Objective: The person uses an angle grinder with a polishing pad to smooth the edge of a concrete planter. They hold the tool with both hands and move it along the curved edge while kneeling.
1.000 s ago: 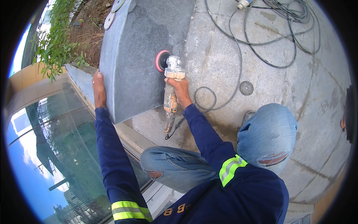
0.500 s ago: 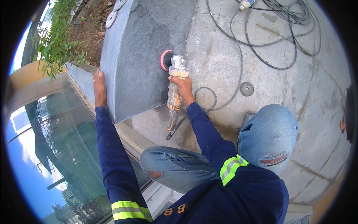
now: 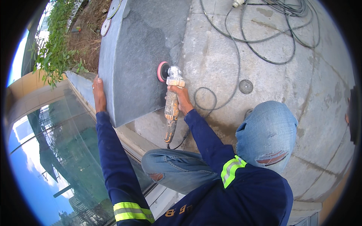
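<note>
My right hand (image 3: 181, 98) is wrapped round the worn orange and grey body of an angle grinder (image 3: 171, 107). On the grinder's head is a round pad with a pink rim (image 3: 163, 72), its face turned to the side of a grey stone block (image 3: 141, 60). Whether the pad touches the stone I cannot tell. My left hand (image 3: 99, 94) lies with its fingers stretched along the block's top edge at the left, holding no tool. The grinder's cord leaves its rear end, close to my bent knee.
Coils of dark cable (image 3: 294, 22) spread over the paving at the upper right, with a pale plug connector (image 3: 237, 3). A grey round disc (image 3: 246, 86) lies on the floor. Round pads (image 3: 106, 27) rest on the block's far top edge, beside soil and green plants (image 3: 56, 45). Reflective glass (image 3: 60, 150) fills the left.
The grinder and my right hand have come slightly nearer and to the left along the block's face. My left hand stays on the edge, and the whole view has shifted a little.
</note>
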A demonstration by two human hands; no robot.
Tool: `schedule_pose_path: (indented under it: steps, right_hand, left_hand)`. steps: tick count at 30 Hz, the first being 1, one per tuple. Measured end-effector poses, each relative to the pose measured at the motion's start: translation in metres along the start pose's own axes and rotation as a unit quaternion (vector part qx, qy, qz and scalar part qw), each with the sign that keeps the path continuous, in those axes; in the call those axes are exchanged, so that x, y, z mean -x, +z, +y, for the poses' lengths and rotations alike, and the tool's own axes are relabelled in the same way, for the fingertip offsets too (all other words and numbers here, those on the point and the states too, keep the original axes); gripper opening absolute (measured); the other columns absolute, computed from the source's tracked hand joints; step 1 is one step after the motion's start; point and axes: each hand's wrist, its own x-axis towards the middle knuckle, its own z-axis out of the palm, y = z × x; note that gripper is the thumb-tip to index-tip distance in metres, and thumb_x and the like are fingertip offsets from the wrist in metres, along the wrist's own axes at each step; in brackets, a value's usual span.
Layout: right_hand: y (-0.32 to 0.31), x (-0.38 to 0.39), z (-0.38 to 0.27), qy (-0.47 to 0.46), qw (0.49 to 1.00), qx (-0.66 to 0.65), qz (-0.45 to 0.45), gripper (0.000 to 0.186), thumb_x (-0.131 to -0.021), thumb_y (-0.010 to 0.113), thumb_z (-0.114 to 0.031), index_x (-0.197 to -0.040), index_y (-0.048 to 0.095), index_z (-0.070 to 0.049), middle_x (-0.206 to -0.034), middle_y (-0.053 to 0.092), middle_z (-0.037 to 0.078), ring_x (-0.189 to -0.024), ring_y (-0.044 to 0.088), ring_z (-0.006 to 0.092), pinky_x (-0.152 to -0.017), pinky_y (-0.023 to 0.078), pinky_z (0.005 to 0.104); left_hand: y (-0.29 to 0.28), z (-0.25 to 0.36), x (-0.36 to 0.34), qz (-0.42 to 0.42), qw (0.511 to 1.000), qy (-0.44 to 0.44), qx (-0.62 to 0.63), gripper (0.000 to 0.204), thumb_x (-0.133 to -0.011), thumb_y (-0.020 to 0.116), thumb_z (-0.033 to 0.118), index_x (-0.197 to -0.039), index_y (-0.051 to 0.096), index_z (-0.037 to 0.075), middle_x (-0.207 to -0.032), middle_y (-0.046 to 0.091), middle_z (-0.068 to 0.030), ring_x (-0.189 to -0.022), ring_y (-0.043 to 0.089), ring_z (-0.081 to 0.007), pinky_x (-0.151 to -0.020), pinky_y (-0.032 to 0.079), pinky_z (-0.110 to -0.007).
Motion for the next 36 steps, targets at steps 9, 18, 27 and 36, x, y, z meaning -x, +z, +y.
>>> schedule_pose_path:
  steps: [9,18,27,36]
  right_hand:
    - [0.007,0.003,-0.009,-0.011,1.000,0.010,-0.023,0.044,-0.083,0.079,-0.027,-0.116,0.063,-0.002,-0.088,0.067,0.011,-0.073,0.072,0.0244,-0.064,0.061,0.0399]
    - [-0.020,-0.006,0.007,0.022,1.000,-0.008,0.006,0.043,-0.084,0.079,-0.027,-0.116,0.063,-0.002,-0.088,0.068,0.014,-0.072,0.072,0.0274,-0.064,0.061,0.0418]
    - [-0.013,-0.024,-0.018,0.014,1.000,-0.006,-0.003,0.048,-0.083,0.079,-0.029,-0.118,0.063,-0.001,-0.092,0.067,0.015,-0.077,0.072,0.0279,-0.069,0.062,0.0441]
    - [-0.023,-0.013,-0.009,0.044,0.999,0.006,0.004,0.047,-0.084,0.079,-0.029,-0.117,0.063,0.000,-0.089,0.068,0.015,-0.073,0.072,0.0276,-0.067,0.061,0.0423]
  left_hand:
    - [-0.001,0.000,0.004,-0.006,0.999,0.010,0.031,0.084,-0.107,0.039,0.067,-0.153,0.049,-0.003,-0.150,0.052,-0.0233,-0.139,0.047,-0.0343,-0.120,0.032,-0.046]
    - [-0.001,-0.003,-0.001,-0.001,0.999,0.023,0.036,0.084,-0.106,0.039,0.067,-0.152,0.050,-0.002,-0.148,0.054,-0.0232,-0.138,0.048,-0.0339,-0.119,0.031,-0.045]
    - [-0.004,0.001,0.000,0.000,1.000,0.022,0.006,0.083,-0.106,0.039,0.067,-0.152,0.050,-0.001,-0.147,0.055,-0.0230,-0.138,0.047,-0.0339,-0.119,0.030,-0.045]
    - [-0.006,-0.002,0.004,-0.009,1.000,0.007,0.026,0.089,-0.104,0.038,0.071,-0.155,0.045,-0.002,-0.152,0.049,-0.0228,-0.141,0.044,-0.0331,-0.121,0.029,-0.045]
